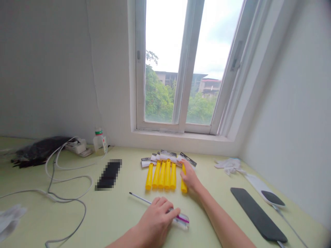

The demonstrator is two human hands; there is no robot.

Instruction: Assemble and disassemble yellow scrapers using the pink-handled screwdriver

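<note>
My left hand (157,218) is closed around a screwdriver (183,219) just above the near part of the table. Its clear handle with a purple stripe shows past my thumb, and its thin shaft points left to a dark tip. My right hand (190,175) is closed on a yellow-handled tool (183,184), whose wide end carries a black and white card. Left of it, several similar yellow-handled tools (162,175) lie side by side, handles toward me. Their cards overlap at the far end, and what is under them is hidden.
On the left lie a pixelated dark rectangle (108,175), tangled cables (69,181), a power strip (77,147), a bottle (99,140) and a black plastic bag (43,150). White gloves (230,166) and a long dark pad (256,213) are at right. Beyond stands a window (181,69).
</note>
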